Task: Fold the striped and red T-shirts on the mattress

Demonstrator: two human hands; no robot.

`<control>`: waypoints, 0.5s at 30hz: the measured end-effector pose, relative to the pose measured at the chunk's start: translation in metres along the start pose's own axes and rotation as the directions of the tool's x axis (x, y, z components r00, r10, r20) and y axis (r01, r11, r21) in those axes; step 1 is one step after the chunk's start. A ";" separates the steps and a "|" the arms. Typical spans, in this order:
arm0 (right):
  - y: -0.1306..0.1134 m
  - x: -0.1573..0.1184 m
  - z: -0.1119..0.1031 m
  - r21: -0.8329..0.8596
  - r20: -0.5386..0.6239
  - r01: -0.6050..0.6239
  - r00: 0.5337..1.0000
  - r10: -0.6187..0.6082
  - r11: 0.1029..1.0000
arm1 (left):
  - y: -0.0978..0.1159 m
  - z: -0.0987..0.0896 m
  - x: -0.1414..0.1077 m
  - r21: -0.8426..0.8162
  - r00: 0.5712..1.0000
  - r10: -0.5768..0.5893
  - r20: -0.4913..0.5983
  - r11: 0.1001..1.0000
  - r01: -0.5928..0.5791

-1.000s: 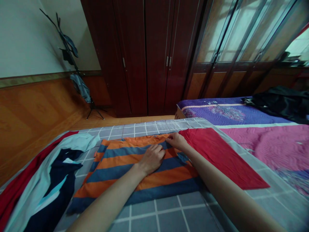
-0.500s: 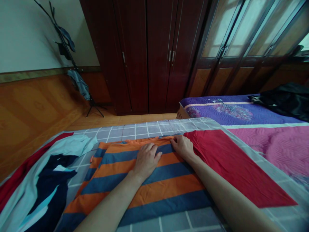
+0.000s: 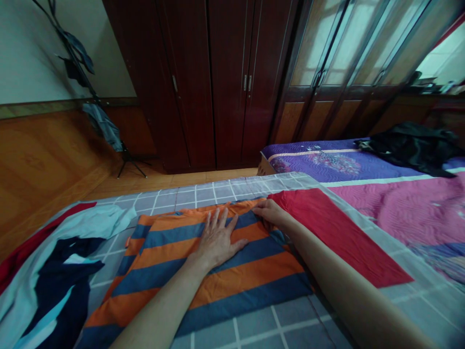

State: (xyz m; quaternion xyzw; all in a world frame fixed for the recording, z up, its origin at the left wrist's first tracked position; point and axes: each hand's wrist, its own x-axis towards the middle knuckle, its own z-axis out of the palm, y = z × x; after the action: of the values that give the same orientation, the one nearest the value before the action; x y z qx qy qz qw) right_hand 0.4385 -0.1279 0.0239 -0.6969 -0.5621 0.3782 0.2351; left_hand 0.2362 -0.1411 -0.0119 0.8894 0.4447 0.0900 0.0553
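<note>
An orange and blue striped shirt (image 3: 160,264) lies spread on the grey checked sheet (image 3: 254,327), its far edge partly folded. My left hand (image 3: 218,240) rests flat on the middle of the shirt, fingers spread. At the shirt's far right part, my right hand (image 3: 271,213) is closed on its fabric, and a bit of cloth is raised under the fingers. Just right of that hand lies a flat, folded red garment (image 3: 337,232). My right forearm crosses over the shirt's right side and hides part of it.
Along the left lie a white garment (image 3: 105,218), a navy garment (image 3: 65,276) and a red one. A bed with a purple and pink cover (image 3: 363,203) stands at the right, a black garment (image 3: 410,145) on it. Behind are a dark wardrobe (image 3: 196,97) and a coat stand (image 3: 87,82).
My left fingers have spread out flat on the shirt. My right hand has gathered up some of the shirt's right edge. The view has turned slightly to the right.
</note>
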 end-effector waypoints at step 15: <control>0.004 0.019 0.013 0.029 -0.146 0.019 0.989 -0.015 0.999 | 0.001 0.002 0.001 0.012 1.000 0.006 0.017 1.000 -0.006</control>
State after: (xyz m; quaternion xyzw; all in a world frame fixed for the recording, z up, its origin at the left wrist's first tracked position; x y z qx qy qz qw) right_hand 0.4319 -0.1116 0.0077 -0.7143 -0.5436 0.3326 0.2894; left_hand 0.2380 -0.1407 -0.0136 0.8918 0.4421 0.0800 0.0536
